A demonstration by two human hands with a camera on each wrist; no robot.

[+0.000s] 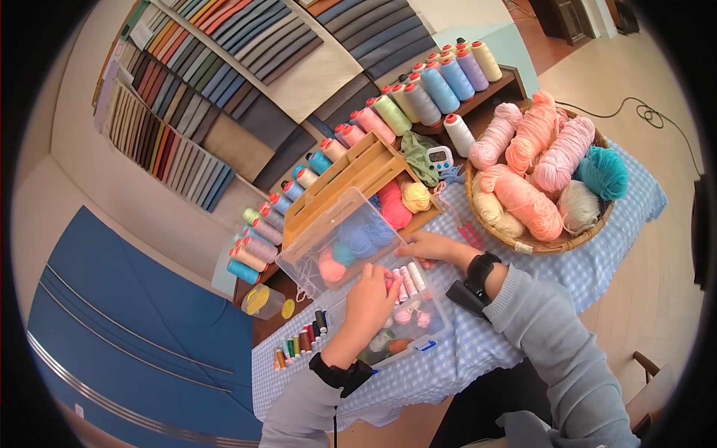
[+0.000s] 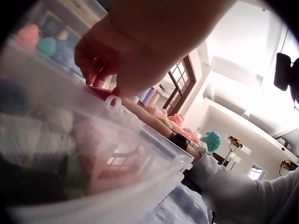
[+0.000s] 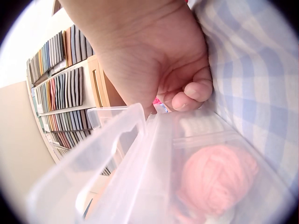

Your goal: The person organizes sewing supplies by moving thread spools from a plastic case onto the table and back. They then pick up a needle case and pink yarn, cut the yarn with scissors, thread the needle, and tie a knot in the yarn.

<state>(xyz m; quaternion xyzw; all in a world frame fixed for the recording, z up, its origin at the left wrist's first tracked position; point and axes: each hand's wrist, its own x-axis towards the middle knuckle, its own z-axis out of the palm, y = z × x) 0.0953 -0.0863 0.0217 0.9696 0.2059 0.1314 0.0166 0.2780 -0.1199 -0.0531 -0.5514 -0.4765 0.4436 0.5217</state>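
In the head view, a clear plastic box (image 1: 446,322) stands with its lid (image 1: 351,200) raised. My left hand (image 1: 369,297) is over the box's left part, pinching a red thread spool (image 2: 99,92) with a white end, seen in the left wrist view. My right hand (image 1: 435,247) is at the box's far right corner, its fingers curled against the outer wall and the thumb partly hidden behind the rim. Next to the left hand, white and pink spools (image 1: 411,277) stand in a row inside the box. Pink yarn balls (image 3: 219,177) lie in another compartment.
Several dark and coloured spools (image 1: 305,340) line the checked cloth (image 1: 478,328) left of the box. A wicker basket (image 1: 515,243) of yarn stands at right. Behind are a wooden organizer (image 1: 351,175), a timer (image 1: 440,157), red-handled scissors (image 1: 469,235) and large thread cones (image 1: 422,104).
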